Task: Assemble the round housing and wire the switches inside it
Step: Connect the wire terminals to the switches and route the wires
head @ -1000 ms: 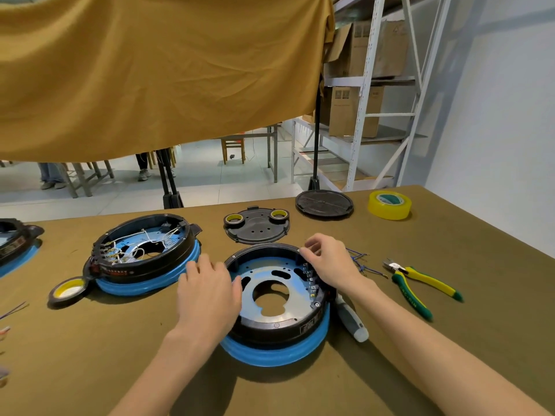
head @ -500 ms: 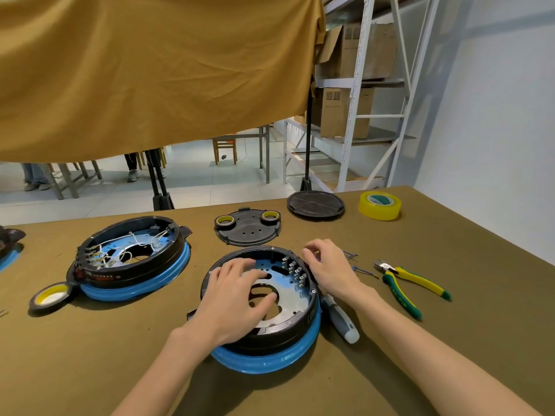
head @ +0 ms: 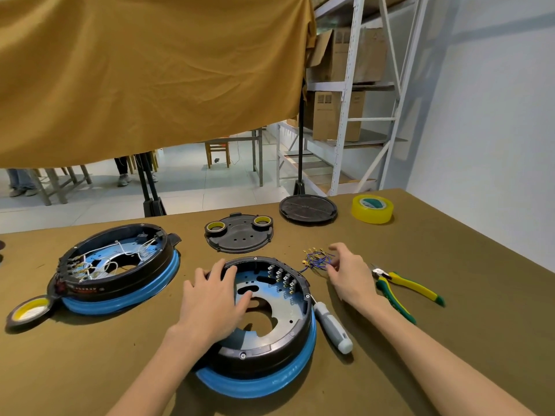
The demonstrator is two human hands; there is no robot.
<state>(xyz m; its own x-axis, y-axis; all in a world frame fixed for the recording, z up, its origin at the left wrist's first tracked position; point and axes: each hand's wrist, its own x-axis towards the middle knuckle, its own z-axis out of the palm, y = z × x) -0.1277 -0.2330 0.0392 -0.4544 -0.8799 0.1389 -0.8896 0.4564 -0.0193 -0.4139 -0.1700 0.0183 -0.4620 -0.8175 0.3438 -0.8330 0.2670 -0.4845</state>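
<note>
A round black housing (head: pixel 264 352) with a blue ring under it lies on the table in front of me. A row of small switches (head: pixel 282 276) lines its inner right wall. My left hand (head: pixel 214 298) rests flat on the housing's left side, fingers spread over the rim and the blue inner plate. To the right of the housing lies a bundle of blue wires (head: pixel 315 261) with brass terminals. My right hand (head: pixel 350 274) is at that bundle, its fingertips touching the wires; whether they pinch any is unclear.
A second housing (head: pixel 120 283), wired with white leads, sits at the left with a tape roll (head: pixel 28 309) beside it. A screwdriver (head: pixel 332 325) lies by the near housing, yellow-green pliers (head: pixel 402 288) at the right. Two black lids (head: pixel 240 234) (head: pixel 307 209) and yellow tape (head: pixel 372 208) lie further back.
My right hand left the housing's rim and moved right to the wire bundle. My left hand slid from the housing's left edge onto its inside.
</note>
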